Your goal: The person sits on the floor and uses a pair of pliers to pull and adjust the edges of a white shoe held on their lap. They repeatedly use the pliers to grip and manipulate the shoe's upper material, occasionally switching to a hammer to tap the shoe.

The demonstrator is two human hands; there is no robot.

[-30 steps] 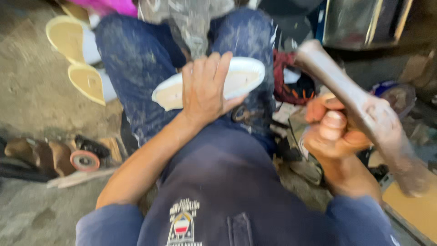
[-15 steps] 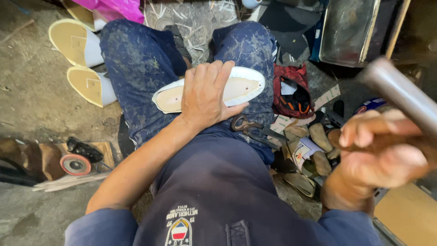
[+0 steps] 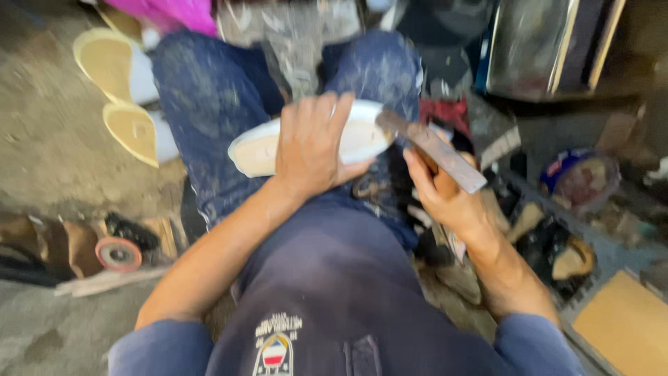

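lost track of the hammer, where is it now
In the head view the hammer is right of centre, gripped by the right hand, its far end meeting the white sole that the left hand presses on the lap.

White sole (image 3: pixel 362 139) with cream inner face; speckled dark-blue jeans (image 3: pixel 209 104); pale yellow soles (image 3: pixel 115 66) on floor; pink cloth (image 3: pixel 181 12); grey-brown tool (image 3: pixel 435 150).

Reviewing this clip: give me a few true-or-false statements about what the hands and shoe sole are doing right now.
1. The left hand lies flat on the white shoe sole. True.
2. The sole rests on the floor. False: it lies across the person's lap.
3. The right hand grips a metal tool. True.
4. The tool's tip is raised far from the sole. False: it meets the sole's end.
5. Two yellow soles lie on the ground. True.
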